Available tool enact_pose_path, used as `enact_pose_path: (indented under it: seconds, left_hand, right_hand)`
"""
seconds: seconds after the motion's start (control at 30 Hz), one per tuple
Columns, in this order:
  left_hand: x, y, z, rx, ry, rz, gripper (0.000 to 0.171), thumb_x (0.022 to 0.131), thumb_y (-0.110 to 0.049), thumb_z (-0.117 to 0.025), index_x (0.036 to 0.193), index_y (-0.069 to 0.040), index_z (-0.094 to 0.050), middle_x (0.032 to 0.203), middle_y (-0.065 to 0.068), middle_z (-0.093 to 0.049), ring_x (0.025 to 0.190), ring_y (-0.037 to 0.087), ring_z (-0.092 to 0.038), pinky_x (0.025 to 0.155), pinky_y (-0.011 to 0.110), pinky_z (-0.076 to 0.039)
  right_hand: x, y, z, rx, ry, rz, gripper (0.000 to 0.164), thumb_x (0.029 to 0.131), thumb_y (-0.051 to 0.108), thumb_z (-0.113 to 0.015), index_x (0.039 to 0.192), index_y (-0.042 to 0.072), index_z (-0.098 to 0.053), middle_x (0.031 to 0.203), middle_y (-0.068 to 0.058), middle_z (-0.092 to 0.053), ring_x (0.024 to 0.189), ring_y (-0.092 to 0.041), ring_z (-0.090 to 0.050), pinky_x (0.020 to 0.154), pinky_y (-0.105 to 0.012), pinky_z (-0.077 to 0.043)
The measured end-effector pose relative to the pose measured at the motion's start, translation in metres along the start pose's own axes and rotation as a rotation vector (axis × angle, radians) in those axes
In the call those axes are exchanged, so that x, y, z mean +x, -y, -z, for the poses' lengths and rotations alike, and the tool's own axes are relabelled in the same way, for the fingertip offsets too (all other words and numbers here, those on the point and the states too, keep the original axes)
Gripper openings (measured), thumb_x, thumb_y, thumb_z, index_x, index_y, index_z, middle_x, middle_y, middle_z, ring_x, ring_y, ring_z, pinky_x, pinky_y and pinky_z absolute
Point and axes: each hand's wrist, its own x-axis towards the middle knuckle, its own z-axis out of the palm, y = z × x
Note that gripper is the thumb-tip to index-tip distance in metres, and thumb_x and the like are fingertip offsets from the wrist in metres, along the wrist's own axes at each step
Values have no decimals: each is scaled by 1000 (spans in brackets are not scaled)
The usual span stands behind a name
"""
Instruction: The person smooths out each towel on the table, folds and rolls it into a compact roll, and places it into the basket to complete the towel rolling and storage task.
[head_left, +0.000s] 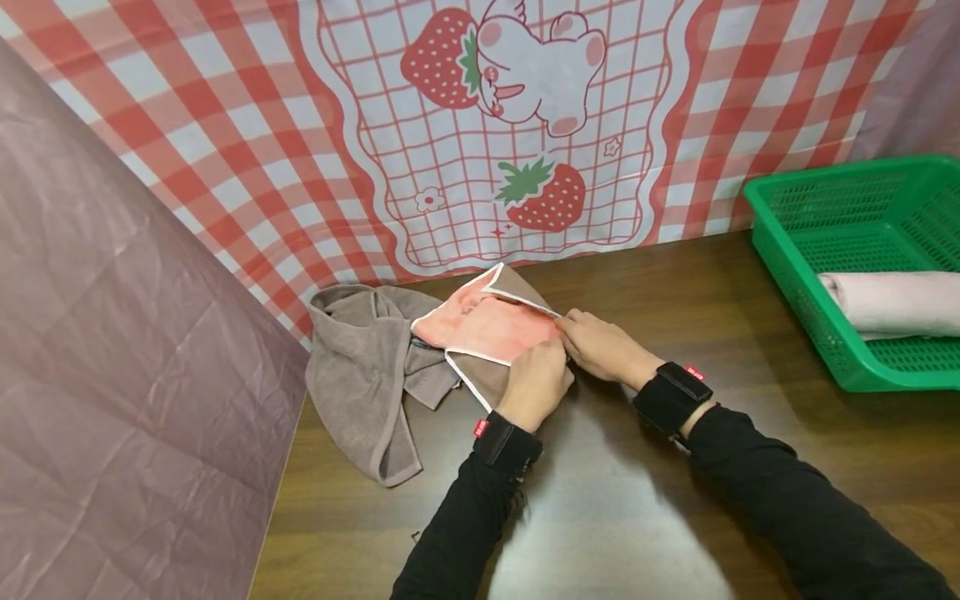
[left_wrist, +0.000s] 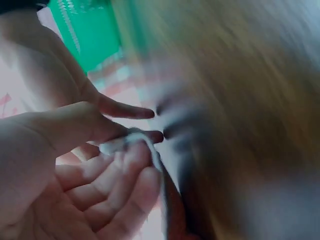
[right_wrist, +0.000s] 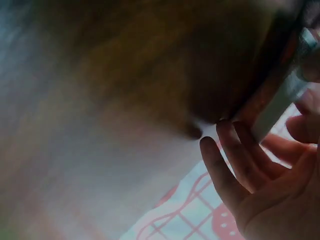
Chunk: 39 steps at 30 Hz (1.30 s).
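A coral-pink and brown towel (head_left: 495,325) with white trim lies partly folded on the table, its pink face up and brown showing along two edges. My left hand (head_left: 536,383) pinches its near right edge; in the left wrist view that hand (left_wrist: 110,185) has the white trim between thumb and curled fingers. Right beside it, my right hand (head_left: 603,346) pinches the right end of the same towel. The right wrist view is blurred, with the right hand (right_wrist: 275,180) at the pale edge. A crumpled grey-brown towel (head_left: 352,375) lies against the pink one's left side.
A green plastic basket (head_left: 795,308) stands at the right, with a rolled pale pink towel (head_left: 907,302) inside. Behind the wooden table (head_left: 615,517) hangs a red-and-white checked cloth (head_left: 247,150) with strawberry prints. A mauve sheet (head_left: 135,350) borders the left side.
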Motion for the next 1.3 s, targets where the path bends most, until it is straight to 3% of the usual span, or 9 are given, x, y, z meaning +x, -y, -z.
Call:
enact_pose_path:
  seconds: [0.2, 0.37, 0.5, 0.67, 0.87, 1.0, 1.2, 1.3]
  left_hand:
    - [4, -13, 0, -145, 29, -33, 9, 91, -22, -71, 96, -15, -67, 90, -4, -70, 81, 12, -69, 68, 29, -54]
    - [7, -14, 1, -179, 57, -54, 7, 94, -27, -67, 96, -21, -69, 87, -9, -66, 78, 5, -64, 65, 23, -51]
    - [11, 0, 8, -209, 32, -17, 7, 94, -24, -66, 95, -19, -70, 87, -7, -67, 77, 8, -63, 66, 25, -50]
    - [14, 28, 18, -271, -35, 88, 7, 93, -20, -65, 95, -15, -70, 89, -4, -69, 79, 13, -64, 70, 32, -52]
    - [12, 62, 21, -275, -110, 190, 6, 92, -14, -65, 96, -12, -70, 90, 3, -69, 83, 19, -67, 70, 39, -53]
    - [9, 75, 21, -244, -85, 255, 10, 93, -14, -67, 102, -9, -69, 96, 8, -66, 90, 25, -65, 75, 42, -53]
    - [7, 86, 16, -210, -45, 298, 15, 94, -14, -67, 105, -4, -67, 103, 15, -64, 97, 34, -64, 81, 47, -53]
    - [7, 88, 11, -195, 32, 320, 21, 94, -15, -67, 110, -2, -65, 108, 18, -63, 103, 36, -63, 86, 48, -52]
  right_hand:
    - [-6, -13, 11, 189, -40, -185, 34, 95, 6, -62, 124, -12, -58, 109, -24, -61, 94, -35, -59, 82, -48, -49]
    - [-15, -24, 14, 209, -77, -206, 36, 86, -6, -65, 121, -15, -59, 104, -26, -61, 89, -34, -59, 78, -47, -50]
    - [-25, -32, 19, 194, -67, -232, 36, 87, -8, -59, 123, -14, -59, 107, -27, -60, 94, -36, -58, 80, -49, -48]
    - [-41, -47, 31, 208, -28, -324, 42, 88, -7, -48, 129, -10, -54, 118, -29, -54, 104, -38, -53, 87, -51, -44]
    - [-60, -67, 44, 187, -19, -402, 39, 89, -3, -50, 127, -13, -54, 115, -31, -51, 99, -40, -51, 86, -52, -45]
    - [-73, -81, 54, 153, -23, -446, 40, 89, 0, -51, 126, -16, -54, 114, -34, -50, 97, -41, -49, 84, -54, -43]
    - [-95, -97, 69, 93, 2, -551, 43, 91, 4, -48, 128, -18, -50, 117, -39, -46, 98, -49, -52, 85, -63, -43]
    - [-104, -100, 75, 32, 42, -601, 44, 90, 6, -48, 128, -18, -50, 117, -42, -42, 96, -54, -52, 80, -66, -44]
